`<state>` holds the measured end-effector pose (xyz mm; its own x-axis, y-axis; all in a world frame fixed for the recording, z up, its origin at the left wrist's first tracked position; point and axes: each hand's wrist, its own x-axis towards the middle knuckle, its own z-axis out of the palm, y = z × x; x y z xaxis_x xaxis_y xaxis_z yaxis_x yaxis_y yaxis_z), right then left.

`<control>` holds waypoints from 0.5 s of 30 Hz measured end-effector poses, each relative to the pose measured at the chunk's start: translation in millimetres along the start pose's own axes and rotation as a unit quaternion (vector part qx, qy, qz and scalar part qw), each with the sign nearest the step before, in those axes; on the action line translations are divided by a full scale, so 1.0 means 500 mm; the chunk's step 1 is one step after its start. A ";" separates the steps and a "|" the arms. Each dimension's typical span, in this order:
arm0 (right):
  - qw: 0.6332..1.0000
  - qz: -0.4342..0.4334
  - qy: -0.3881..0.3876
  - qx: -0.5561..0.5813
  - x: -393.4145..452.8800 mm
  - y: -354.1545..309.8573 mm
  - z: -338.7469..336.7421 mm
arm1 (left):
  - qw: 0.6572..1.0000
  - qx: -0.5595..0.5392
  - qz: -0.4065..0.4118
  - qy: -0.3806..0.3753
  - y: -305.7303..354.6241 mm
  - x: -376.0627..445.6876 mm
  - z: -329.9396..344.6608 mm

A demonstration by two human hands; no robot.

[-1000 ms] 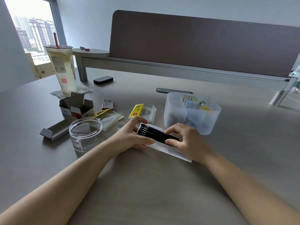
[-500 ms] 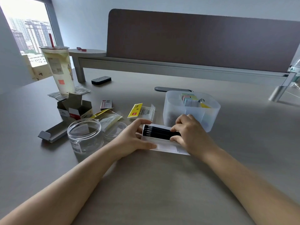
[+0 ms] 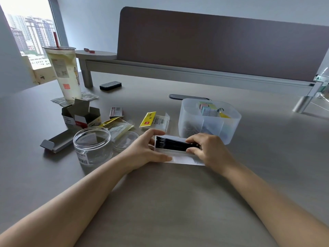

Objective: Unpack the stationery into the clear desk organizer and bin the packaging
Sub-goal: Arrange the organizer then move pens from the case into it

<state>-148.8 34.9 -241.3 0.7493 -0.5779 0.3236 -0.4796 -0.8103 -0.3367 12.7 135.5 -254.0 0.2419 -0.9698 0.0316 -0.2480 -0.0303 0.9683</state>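
A white box of black pens (image 3: 170, 147) lies open on the desk just in front of the clear desk organizer (image 3: 229, 125). My left hand (image 3: 142, 150) grips the box's left end, thumb along its near edge. My right hand (image 3: 210, 148) pinches the black pens at the box's right end. The organizer holds pastel sticky notes, a yellow item and dark small items in its compartments. Left of the box lie a yellow-headed plastic packet (image 3: 154, 120) and more yellow wrappers (image 3: 117, 127).
A clear round jar (image 3: 92, 145) and its lid (image 3: 126, 141) stand left of my left hand. Behind them are an opened cardboard box (image 3: 81, 114), a grey tray (image 3: 57, 143), a tall drink cup (image 3: 63, 72) and a black remote (image 3: 110, 85). A divider panel closes the desk's far side.
The pen box has turned from a slant to lie square across the desk and sits a little nearer the organizer. My right hand has shifted onto the pens at its right end.
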 end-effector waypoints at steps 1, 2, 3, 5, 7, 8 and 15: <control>1.000 0.002 -0.004 0.012 0.000 0.001 -0.002 | 1.000 -0.003 0.002 0.001 -0.001 0.000 -0.001; 1.000 0.004 -0.009 0.023 0.000 0.001 -0.003 | 1.000 -0.005 0.004 0.001 0.000 0.000 -0.001; 0.999 0.004 -0.011 0.031 0.000 0.002 -0.005 | 1.000 -0.007 0.005 0.001 0.000 0.000 -0.001; 0.999 0.005 -0.018 0.038 0.001 0.003 -0.006 | 1.000 -0.014 0.006 -0.002 -0.001 0.000 -0.001; 0.999 0.010 -0.027 0.036 0.003 0.005 -0.010 | 0.999 -0.034 0.005 -0.009 -0.001 0.001 0.002; 0.999 0.014 -0.030 0.037 0.003 0.007 -0.012 | 0.999 -0.043 0.005 -0.010 -0.001 0.002 0.004; 0.994 0.030 -0.040 0.093 0.001 0.019 -0.021 | 0.999 -0.046 0.002 -0.010 0.003 0.008 0.017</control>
<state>-157.6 26.1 -235.1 0.7590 -0.6094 0.2294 -0.4379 -0.7384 -0.5128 5.5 129.6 -254.4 0.2217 -0.9746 0.0304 -0.1614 -0.0059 0.9869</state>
